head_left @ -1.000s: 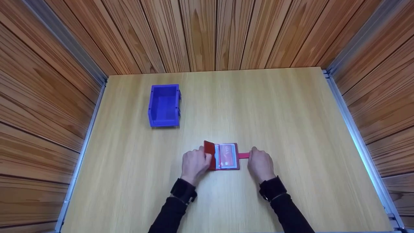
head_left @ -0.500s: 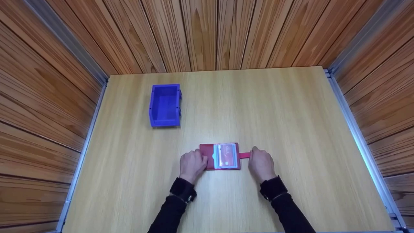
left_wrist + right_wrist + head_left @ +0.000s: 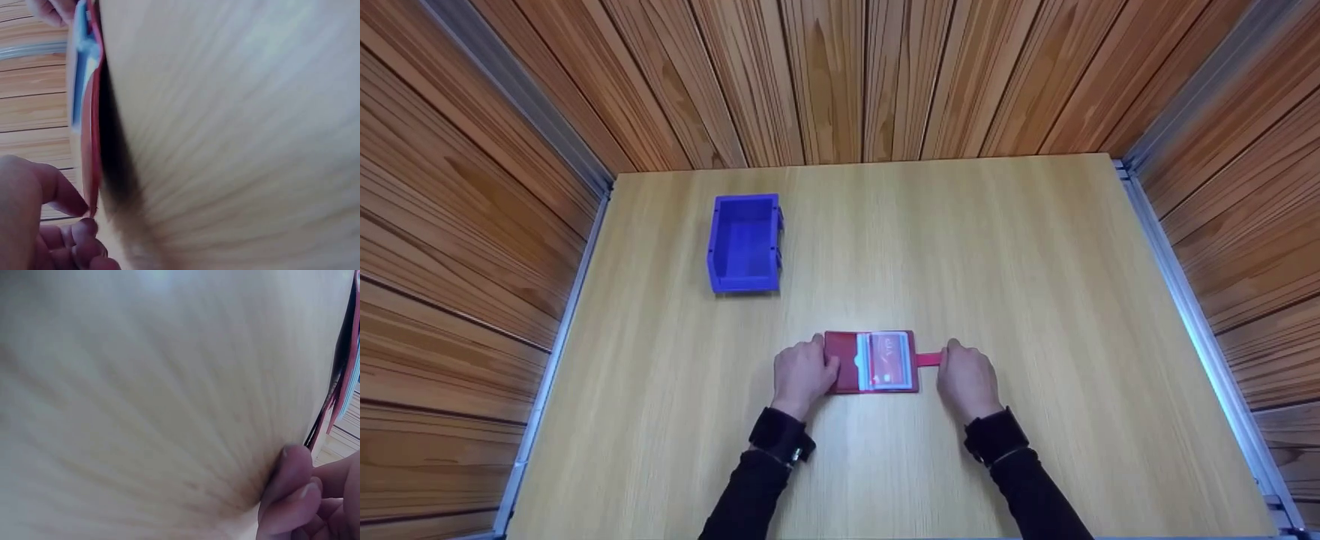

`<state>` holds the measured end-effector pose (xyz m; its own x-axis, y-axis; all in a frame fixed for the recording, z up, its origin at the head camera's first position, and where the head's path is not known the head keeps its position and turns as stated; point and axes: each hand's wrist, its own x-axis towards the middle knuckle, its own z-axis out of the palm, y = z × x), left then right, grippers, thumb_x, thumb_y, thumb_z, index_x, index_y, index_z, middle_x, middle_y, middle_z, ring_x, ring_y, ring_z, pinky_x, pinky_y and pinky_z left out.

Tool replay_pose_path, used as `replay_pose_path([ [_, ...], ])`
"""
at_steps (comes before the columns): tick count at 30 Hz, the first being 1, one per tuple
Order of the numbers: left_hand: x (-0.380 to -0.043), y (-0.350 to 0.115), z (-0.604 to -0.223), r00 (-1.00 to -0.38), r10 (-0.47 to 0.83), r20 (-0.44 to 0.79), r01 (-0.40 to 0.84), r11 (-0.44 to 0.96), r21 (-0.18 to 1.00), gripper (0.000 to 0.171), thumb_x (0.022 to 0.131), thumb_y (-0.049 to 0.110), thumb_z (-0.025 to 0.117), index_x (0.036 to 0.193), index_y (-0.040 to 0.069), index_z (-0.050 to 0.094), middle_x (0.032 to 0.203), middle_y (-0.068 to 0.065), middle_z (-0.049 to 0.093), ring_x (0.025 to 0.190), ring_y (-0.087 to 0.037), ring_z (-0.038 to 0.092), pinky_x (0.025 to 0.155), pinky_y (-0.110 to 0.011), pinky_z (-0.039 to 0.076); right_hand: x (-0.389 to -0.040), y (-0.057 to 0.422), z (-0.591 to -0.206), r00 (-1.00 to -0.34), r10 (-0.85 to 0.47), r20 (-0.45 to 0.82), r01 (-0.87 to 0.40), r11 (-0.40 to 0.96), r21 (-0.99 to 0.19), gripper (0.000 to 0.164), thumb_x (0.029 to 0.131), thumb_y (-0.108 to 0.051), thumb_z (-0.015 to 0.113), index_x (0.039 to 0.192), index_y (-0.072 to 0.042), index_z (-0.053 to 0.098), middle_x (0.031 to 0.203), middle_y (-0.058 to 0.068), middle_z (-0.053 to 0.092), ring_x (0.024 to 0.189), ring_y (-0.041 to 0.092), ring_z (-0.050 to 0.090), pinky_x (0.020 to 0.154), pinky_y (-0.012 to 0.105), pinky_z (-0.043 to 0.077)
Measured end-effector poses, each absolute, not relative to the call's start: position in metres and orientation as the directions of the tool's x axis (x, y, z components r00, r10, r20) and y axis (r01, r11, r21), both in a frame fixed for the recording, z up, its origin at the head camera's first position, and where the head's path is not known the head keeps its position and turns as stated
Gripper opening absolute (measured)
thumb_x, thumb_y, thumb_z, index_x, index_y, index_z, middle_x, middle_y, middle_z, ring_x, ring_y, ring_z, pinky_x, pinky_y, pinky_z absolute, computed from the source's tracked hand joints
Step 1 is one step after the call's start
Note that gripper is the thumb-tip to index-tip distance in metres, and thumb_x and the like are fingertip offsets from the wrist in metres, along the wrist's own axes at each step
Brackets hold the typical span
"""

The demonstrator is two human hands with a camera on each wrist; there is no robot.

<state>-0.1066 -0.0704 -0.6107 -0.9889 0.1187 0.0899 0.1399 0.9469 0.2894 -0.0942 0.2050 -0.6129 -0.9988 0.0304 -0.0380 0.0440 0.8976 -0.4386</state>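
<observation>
- Wallet point(image 3: 871, 362) is lying open and flat on the table point(image 3: 1035, 285), near the front edge and roughly centred left to right. It's red, with a card point(image 3: 889, 361) showing under a clear window on the right half.
- Left hand point(image 3: 802, 375) sits at the wallet's left edge, fingers curled and pinching that edge. The left wrist view backs this up: thumb and fingertips point(image 3: 84, 228) meet right at the thin red edge point(image 3: 90, 140), which sits slightly off the wood.
- Right hand point(image 3: 966, 379) is at the other end, on the little red strap tab point(image 3: 928, 359) sticking out of the right edge. Fingers are curled, knuckles down near the table. The right wrist view is blurry; the fingertips point(image 3: 292, 478) look pressed to the wood beside the strap point(image 3: 344, 391), so I can't tell whether it's actually gripping the tab or just resting on it.
- Blue bin point(image 3: 744, 242) is back left, well apart from the wallet and both hands.
- Room-wise: bare wood stretches right of the right hand and behind the wallet to the far edge. Metal rails point(image 3: 1185, 300) run along both sides, with wood panel walls point(image 3: 840, 75) around.
</observation>
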Motion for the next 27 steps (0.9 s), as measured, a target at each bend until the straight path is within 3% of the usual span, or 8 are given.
replay_pose_path([
  [3, -0.109, -0.072, -0.605, -0.986, 0.124, 0.112, 0.152, 0.946, 0.287, 0.036, 0.088, 0.034, 0.07, 0.108, 0.004, 0.071, 0.089, -0.013, 0.075, 0.077, -0.031, 0.072, 0.065, -0.044, 0.056, -0.093, 0.205, -0.612, -0.999, 0.035, -0.036, 0.047, 0.893, -0.447, 0.027, 0.106, -0.014, 0.05, 0.085, -0.001, 0.06, 0.064, 0.01, 0.057, 0.058, 0.027, 0.059, 0.055, 0.045, 0.047],
  [6, -0.112, -0.074, -0.6, -0.981, 0.137, 0.14, 0.172, 0.946, 0.276, 0.043, 0.087, 0.033, 0.071, 0.12, 0.005, 0.068, 0.104, -0.011, 0.072, 0.09, -0.03, 0.07, 0.071, -0.043, 0.058, -0.093, 0.205, -0.611, -0.999, 0.04, -0.029, 0.049, 0.891, -0.45, 0.026, 0.106, -0.016, 0.051, 0.087, 0.0, 0.06, 0.065, 0.01, 0.057, 0.059, 0.026, 0.058, 0.054, 0.043, 0.046],
  [12, -0.116, -0.074, -0.595, -0.96, 0.164, 0.226, 0.224, 0.937, 0.269, 0.028, 0.085, 0.025, 0.07, 0.107, 0.01, 0.063, 0.1, -0.006, 0.064, 0.092, -0.027, 0.062, 0.071, -0.041, 0.054, -0.093, 0.203, -0.607, -0.996, 0.03, 0.085, -0.009, 0.906, -0.422, 0.018, 0.102, -0.017, 0.06, 0.095, -0.001, 0.06, 0.069, 0.009, 0.059, 0.056, 0.025, 0.054, 0.053, 0.042, 0.044],
  [18, -0.117, -0.072, -0.587, -0.954, 0.203, 0.219, 0.262, 0.921, 0.288, 0.03, 0.089, 0.024, 0.071, 0.116, 0.014, 0.066, 0.112, -0.003, 0.067, 0.106, -0.026, 0.061, 0.086, -0.043, 0.051, -0.093, 0.197, -0.6, -0.985, 0.015, 0.17, -0.051, 0.925, -0.376, 0.027, 0.101, -0.019, 0.063, 0.121, -0.001, 0.065, 0.096, 0.016, 0.065, 0.073, 0.03, 0.06, 0.06, 0.044, 0.051],
  [22, -0.116, -0.07, -0.587, -0.949, 0.253, 0.19, 0.302, 0.904, 0.302, 0.03, 0.091, 0.024, 0.071, 0.12, 0.014, 0.067, 0.115, -0.003, 0.067, 0.111, -0.025, 0.06, 0.091, -0.043, 0.05, -0.092, 0.194, -0.598, -0.98, -0.011, 0.198, -0.086, 0.923, -0.374, 0.031, 0.101, -0.019, 0.064, 0.127, -0.002, 0.064, 0.103, 0.017, 0.064, 0.084, 0.032, 0.06, 0.064, 0.044, 0.053],
  [27, -0.114, -0.067, -0.591, -0.907, 0.383, 0.173, 0.419, 0.853, 0.31, 0.028, 0.091, 0.017, 0.073, 0.118, 0.012, 0.069, 0.112, -0.004, 0.068, 0.107, -0.024, 0.061, 0.091, -0.041, 0.05, -0.093, 0.193, -0.599, -0.964, -0.153, 0.216, -0.226, 0.902, -0.369, 0.033, 0.096, -0.013, 0.07, 0.128, -0.004, 0.066, 0.112, 0.015, 0.064, 0.104, 0.032, 0.061, 0.085, 0.045, 0.054],
])
